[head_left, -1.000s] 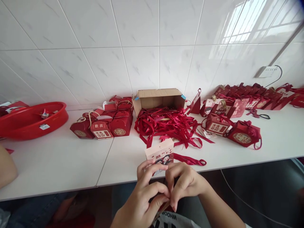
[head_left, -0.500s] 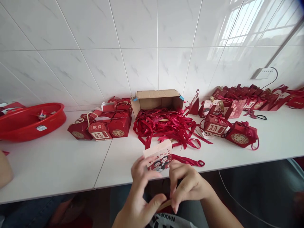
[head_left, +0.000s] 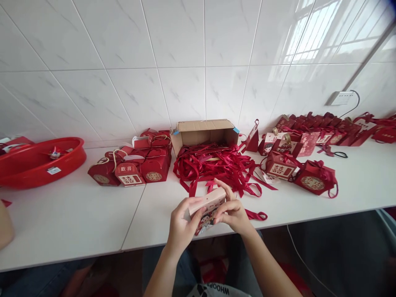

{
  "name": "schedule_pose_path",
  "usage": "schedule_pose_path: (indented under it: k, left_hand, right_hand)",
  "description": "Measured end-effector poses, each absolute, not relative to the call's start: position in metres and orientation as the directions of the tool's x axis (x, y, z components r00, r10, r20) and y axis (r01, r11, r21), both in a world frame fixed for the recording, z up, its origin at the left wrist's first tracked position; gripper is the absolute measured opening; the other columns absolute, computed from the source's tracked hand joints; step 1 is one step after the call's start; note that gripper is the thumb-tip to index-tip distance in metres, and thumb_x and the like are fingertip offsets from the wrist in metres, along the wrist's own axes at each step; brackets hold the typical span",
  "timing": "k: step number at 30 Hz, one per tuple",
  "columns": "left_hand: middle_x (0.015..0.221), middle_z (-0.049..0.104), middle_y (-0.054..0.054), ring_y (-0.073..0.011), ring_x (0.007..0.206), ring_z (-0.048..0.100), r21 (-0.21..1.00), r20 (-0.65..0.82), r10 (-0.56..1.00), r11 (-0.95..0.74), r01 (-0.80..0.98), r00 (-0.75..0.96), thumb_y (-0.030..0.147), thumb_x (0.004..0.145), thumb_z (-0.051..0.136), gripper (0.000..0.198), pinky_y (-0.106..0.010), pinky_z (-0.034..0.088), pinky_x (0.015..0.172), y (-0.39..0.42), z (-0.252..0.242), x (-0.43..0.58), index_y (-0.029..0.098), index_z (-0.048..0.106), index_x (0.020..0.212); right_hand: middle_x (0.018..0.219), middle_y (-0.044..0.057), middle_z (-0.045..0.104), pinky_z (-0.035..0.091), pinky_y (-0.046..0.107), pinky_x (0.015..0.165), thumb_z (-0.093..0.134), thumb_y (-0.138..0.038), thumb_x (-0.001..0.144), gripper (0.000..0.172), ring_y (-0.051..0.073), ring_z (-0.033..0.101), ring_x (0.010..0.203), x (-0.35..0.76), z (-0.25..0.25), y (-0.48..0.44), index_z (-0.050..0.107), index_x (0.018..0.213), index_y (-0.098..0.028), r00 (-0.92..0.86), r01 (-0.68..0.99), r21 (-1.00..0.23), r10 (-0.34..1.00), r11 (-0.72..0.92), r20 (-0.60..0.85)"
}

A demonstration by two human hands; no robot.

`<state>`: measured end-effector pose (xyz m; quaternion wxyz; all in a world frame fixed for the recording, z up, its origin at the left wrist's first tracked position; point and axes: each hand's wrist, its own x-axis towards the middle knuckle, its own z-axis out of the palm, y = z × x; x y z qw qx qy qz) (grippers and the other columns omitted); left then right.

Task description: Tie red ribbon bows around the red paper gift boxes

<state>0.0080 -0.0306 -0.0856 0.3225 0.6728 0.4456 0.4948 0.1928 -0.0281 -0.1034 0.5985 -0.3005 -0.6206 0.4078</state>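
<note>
At the table's front edge, a small paper gift box (head_left: 208, 203) with a pale pink top and a cartoon couple on its red front is between my hands. My left hand (head_left: 182, 222) grips its left side, thumb across the front and fingers behind. On the right side, my right hand (head_left: 235, 213) holds the box with thumb and fingers, one finger raised over the top corner. A dark red ribbon (head_left: 258, 215) lies on the table just right of my right hand. Behind the box, a heap of red ribbons (head_left: 213, 167) spills from an open cardboard box (head_left: 206, 125).
Red gift boxes (head_left: 154, 167) stand clustered at left, beside a red plastic basin (head_left: 69, 159). More finished-looking boxes (head_left: 314, 177) with ribbons fill the right side. A black loop (head_left: 340, 154) lies among them. Another person's arm (head_left: 4, 225) shows at the left edge.
My hands have risen from my lap, where they met at a thin tan strip, and now hold the gift box. Its top panel, upright before, is now folded over.
</note>
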Motion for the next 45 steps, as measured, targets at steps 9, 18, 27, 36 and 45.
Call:
schedule_pose_path:
  k: [9,18,27,36,45]
  left_hand:
    - [0.084,0.064,-0.005,-0.0167,0.081,0.062,0.867,0.392,0.906,-0.421,0.265,0.157,0.029,0.088,0.058,0.017,-0.024,0.049,0.073,-0.033,-0.079,0.011,0.016,0.064,0.08]
    - [0.084,0.066,-0.005,-0.0167,0.079,0.063,0.911,0.326,0.934,-0.352,0.213,0.147,0.033,0.087,0.059,0.02,-0.023,0.049,0.072,-0.035,-0.08,0.011,0.015,0.066,0.081]
    - [0.091,0.067,-0.007,-0.0188,0.088,0.064,0.9,0.347,0.911,-0.39,0.193,0.223,0.03,0.09,0.057,0.017,-0.026,0.05,0.08,-0.04,-0.084,0.007,0.016,0.067,0.087]
    - [0.109,0.065,-0.008,-0.0229,0.103,0.062,0.792,0.378,0.895,-0.445,0.417,0.238,0.031,0.083,0.064,0.033,-0.034,0.05,0.09,-0.052,-0.08,-0.012,0.023,0.06,0.115]
    - [0.074,0.066,-0.002,-0.0171,0.072,0.064,0.807,0.201,0.938,-0.322,0.495,0.282,0.031,0.085,0.06,0.017,-0.025,0.051,0.068,-0.059,-0.08,-0.053,0.019,0.063,0.073]
  right_hand:
    - [0.118,0.007,0.059,0.053,0.037,0.083,0.079,-0.043,0.069,0.018,0.016,0.059,0.079,0.174,-0.108,-0.027,0.075,0.065,-0.025,0.046,-0.03,-0.851,0.851,0.525,0.523]
    - [0.111,0.006,0.059,0.051,0.035,0.079,0.079,-0.042,0.069,0.017,0.019,0.057,0.089,0.172,-0.109,-0.026,0.075,0.067,-0.026,0.099,0.034,-0.841,0.835,0.541,0.541]
    - [0.114,0.007,0.057,0.049,0.028,0.068,0.082,-0.037,0.066,0.03,0.016,0.057,0.083,0.165,-0.115,-0.027,0.065,0.085,-0.022,0.297,-0.023,-0.809,0.776,0.588,0.556]
    - [0.052,-0.004,0.052,0.036,0.02,0.043,0.08,-0.044,0.064,0.041,0.008,0.045,0.046,0.166,-0.112,-0.033,0.048,0.061,-0.018,0.188,-0.068,-0.907,0.898,0.416,0.398]
    - [0.055,-0.004,0.056,0.04,0.021,0.044,0.079,-0.037,0.068,0.032,0.01,0.051,0.048,0.17,-0.102,-0.045,0.052,0.064,-0.019,0.222,-0.01,-0.879,0.858,0.477,0.463]
